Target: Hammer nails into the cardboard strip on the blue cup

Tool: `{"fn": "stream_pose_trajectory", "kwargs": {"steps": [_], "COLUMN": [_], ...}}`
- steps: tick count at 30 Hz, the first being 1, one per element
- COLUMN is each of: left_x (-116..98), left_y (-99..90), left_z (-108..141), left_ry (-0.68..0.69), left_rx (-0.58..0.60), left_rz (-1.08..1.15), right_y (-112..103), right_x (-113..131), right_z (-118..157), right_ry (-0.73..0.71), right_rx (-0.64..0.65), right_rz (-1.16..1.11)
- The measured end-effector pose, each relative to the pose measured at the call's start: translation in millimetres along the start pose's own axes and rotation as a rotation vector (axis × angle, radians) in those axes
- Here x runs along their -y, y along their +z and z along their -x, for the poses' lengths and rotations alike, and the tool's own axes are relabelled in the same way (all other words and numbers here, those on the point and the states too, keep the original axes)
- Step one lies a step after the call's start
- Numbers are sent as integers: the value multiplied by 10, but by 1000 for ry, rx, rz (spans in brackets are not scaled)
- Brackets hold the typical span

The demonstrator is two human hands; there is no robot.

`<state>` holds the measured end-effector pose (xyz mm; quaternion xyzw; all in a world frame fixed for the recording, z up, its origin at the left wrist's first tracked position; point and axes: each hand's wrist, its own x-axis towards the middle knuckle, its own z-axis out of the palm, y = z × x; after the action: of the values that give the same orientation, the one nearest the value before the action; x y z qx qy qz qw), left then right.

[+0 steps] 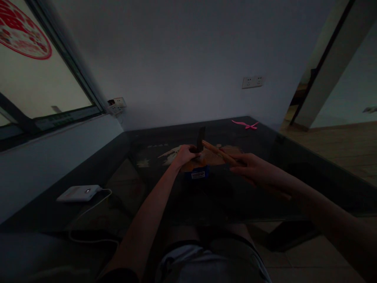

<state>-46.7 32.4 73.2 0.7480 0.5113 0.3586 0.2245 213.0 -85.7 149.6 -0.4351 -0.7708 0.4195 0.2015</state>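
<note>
My left hand is closed on the lower end of a dark flat piece that stands upright over the table. Beneath that hand is a small blue box with a white label. A wooden stick is gripped in my right hand, its far tip at the dark piece; whether they touch is unclear. Behind and beside the hands lies a light brown sheet on the tabletop. The picture is dark, so the fingertips are hard to make out.
On the dark glossy table a white power bank with a cable lies at the left. A pink ribbon is at the back right. Behind stands a wall with sockets; a window is at the left.
</note>
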Motion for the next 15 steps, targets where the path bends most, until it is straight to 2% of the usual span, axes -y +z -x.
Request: {"fn": "stream_pose_trajectory", "kwargs": {"steps": [5, 11, 15], "left_x": [28, 23, 3], "left_y": [7, 3, 5], "left_z": [-14, -13, 2], "left_ry": [9, 4, -11], "left_rx": [10, -1, 7], "left_rz": [1, 4, 20], "right_y": [-20, 7, -11], "right_x": [53, -41, 23], "right_z": [40, -12, 30], "right_ry": [-28, -5, -1], "right_rx": [-76, -3, -66], "right_rz": [-14, -14, -2]}}
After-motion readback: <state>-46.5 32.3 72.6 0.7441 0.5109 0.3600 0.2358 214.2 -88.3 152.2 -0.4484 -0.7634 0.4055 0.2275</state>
